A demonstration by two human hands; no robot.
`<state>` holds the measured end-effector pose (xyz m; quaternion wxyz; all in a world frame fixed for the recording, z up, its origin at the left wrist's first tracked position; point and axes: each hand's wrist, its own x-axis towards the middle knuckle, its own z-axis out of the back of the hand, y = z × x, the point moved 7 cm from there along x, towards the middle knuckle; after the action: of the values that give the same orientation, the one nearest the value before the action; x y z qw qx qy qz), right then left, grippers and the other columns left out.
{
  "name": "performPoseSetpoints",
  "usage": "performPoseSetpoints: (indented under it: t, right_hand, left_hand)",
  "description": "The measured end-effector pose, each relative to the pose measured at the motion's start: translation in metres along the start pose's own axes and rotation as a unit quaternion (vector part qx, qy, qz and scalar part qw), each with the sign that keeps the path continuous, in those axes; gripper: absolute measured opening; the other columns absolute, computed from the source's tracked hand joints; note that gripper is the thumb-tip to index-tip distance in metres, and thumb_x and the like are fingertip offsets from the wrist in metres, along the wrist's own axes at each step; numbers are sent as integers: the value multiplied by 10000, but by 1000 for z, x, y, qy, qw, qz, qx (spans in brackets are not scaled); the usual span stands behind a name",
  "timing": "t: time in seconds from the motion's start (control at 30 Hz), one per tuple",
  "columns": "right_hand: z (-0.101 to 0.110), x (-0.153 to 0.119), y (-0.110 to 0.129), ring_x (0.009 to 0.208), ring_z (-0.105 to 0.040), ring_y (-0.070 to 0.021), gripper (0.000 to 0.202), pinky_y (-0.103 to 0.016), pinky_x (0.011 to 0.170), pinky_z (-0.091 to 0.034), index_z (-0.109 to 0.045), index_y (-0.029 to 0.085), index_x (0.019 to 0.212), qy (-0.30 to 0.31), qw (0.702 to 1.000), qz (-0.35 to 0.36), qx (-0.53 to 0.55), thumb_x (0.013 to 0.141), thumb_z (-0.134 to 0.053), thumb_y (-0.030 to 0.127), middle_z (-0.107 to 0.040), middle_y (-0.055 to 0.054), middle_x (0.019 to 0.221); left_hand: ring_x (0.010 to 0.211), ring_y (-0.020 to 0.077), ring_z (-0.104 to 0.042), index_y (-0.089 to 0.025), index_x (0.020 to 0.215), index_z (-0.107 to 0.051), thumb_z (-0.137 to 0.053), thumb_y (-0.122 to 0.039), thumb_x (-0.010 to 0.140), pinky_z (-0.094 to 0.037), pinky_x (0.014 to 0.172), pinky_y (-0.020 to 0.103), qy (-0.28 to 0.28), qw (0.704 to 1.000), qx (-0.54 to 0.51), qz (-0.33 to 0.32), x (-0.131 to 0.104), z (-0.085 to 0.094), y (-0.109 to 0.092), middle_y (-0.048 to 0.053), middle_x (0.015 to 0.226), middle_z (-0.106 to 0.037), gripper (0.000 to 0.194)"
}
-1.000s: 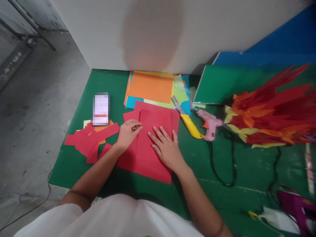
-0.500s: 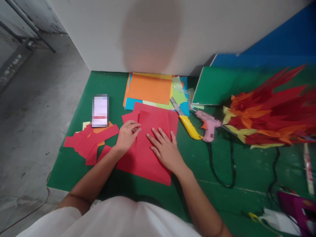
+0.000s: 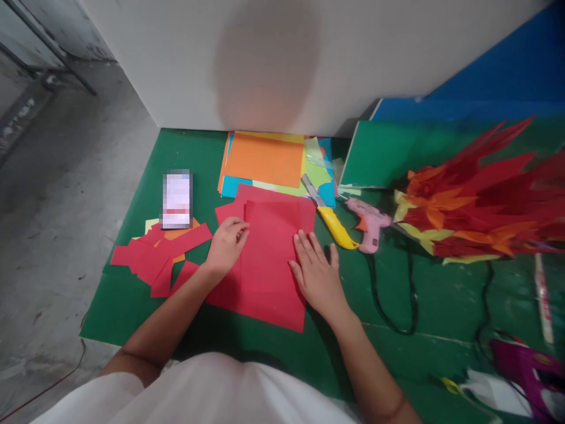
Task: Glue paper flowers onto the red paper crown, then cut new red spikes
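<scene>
Red paper sheets point(image 3: 271, 253) lie overlapped on the green table, the top one narrower than the sheet beneath. My left hand point(image 3: 228, 244) rests at their left edge with its fingers pinched together; what they hold, if anything, is too small to make out. Flat and spread, my right hand point(image 3: 318, 271) lies across the right edge of the sheets. Just beyond that hand are a yellow-handled cutter point(image 3: 335, 227) and a pink glue gun point(image 3: 369, 221) with a black cord.
Red and orange paper strips point(image 3: 150, 253) lie left, below a phone point(image 3: 176, 199). Coloured sheets point(image 3: 267, 159) are stacked by the pale upright panel point(image 3: 185, 70). A red and orange paper piece point(image 3: 477, 206) stands right, with a marker point(image 3: 544, 300) and purple object point(image 3: 525, 371) nearer me.
My right hand has slid right across the red paper, from its middle to its right edge. My left hand keeps its place and its pinch. The view has shifted slightly.
</scene>
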<state>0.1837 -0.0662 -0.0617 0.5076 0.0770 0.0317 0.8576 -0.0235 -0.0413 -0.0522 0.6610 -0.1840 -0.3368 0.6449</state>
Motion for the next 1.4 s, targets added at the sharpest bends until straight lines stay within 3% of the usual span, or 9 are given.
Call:
performPoseSetpoints:
  t: [0.2,0.33,0.47,0.63,0.8,1.0,1.17,1.3,1.4]
  right_hand:
    - [14,10,0,1240,-476,-255,460,-463,1025,-257,-415,172,1415,-28,999,-13,-10,979,-321,283,-525,-97,1410]
    - [18,29,-2,1058,-536,-261,405,-388,843,-352,-522,125,1290,-19,1000,-10,-15,949,-336,239,-581,-132,1336]
    - [20,47,-8,1014,-542,-263,303,-375,796,-373,-583,138,1126,9,1000,16,-24,876,-451,247,-596,-117,1306]
    - [20,63,-13,1076,-519,-285,195,-414,816,-385,-592,187,924,75,996,49,-22,743,-555,252,-482,-96,1445]
    - [16,78,-11,1134,-481,-322,169,-477,851,-377,-588,187,846,158,984,72,-27,715,-583,294,-308,-133,1548]
    - [18,88,-12,1192,-456,-358,198,-509,883,-362,-604,183,783,202,976,80,-26,681,-657,344,-313,-171,1533]
    - [19,82,-17,1217,-451,-331,173,-515,908,-340,-582,196,787,164,983,87,6,712,-652,336,-315,-144,1541]
    - [24,76,-9,1236,-448,-293,101,-511,954,-291,-597,220,851,94,988,114,37,808,-590,312,-467,-76,1460]
    - [22,77,-2,1212,-478,-259,120,-481,943,-288,-614,234,904,82,988,108,76,889,-504,280,-553,-41,1386]
  left_hand:
    - [741,130,-635,-161,936,-667,-555,-105,857,-567,749,302,13,999,30,-18,0,-2,-3,62,952,-647,148]
    - [774,143,-641,-162,947,-663,-538,-110,868,-565,764,311,20,999,34,-28,0,-2,-5,68,954,-651,157]
    - [809,155,-646,-165,953,-660,-522,-119,878,-559,796,328,17,999,29,-30,0,-2,-5,72,963,-649,163]
    - [828,174,-649,-167,954,-662,-498,-141,888,-559,781,332,14,999,20,-32,-2,-3,-4,87,963,-640,178]
    - [810,177,-647,-192,955,-660,-494,-159,890,-561,760,333,5,999,15,-35,-2,-2,-4,83,957,-641,182]
    - [792,166,-638,-174,969,-653,-482,-155,892,-558,739,319,8,999,16,-39,-2,-3,-5,90,962,-636,188]
    - [778,163,-638,-163,963,-646,-487,-141,886,-553,743,325,-29,998,18,-52,-1,6,-9,89,947,-639,179]
    - [847,190,-644,-160,954,-647,-497,-126,877,-555,758,341,-71,995,33,-55,3,20,-8,101,959,-645,172]
    - [881,195,-644,-157,941,-647,-499,-94,863,-556,782,354,-97,993,52,-51,7,28,-2,100,961,-645,179]
